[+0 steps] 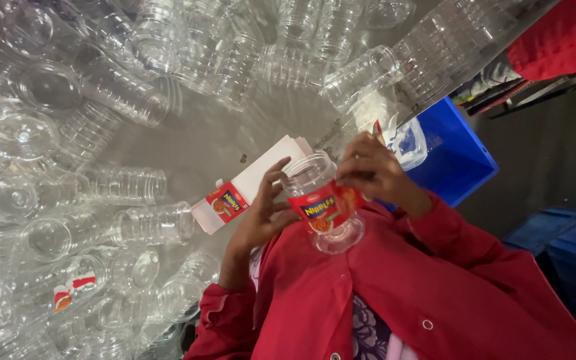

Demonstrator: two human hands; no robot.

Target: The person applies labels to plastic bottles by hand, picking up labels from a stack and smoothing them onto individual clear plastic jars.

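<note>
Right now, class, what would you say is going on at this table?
A person in a red coat holds a clear ribbed plastic jar in both bare hands. The jar carries a red label with a yellow patch. The left hand cups its side, fingers spread, while the right hand presses at the label's edge near the jar's mouth. Beside the left hand lies a white strip of red labels on the grey table. Many empty clear jars are piled around, and a blue crate stands past the table's edge.

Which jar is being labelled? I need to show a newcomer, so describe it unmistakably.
Start from the big heap of clear ribbed plastic jars on the table, then look near the red coat. Between the left hand and right hand sits one clear plastic jar, the only held jar, with a red label around it.
</note>
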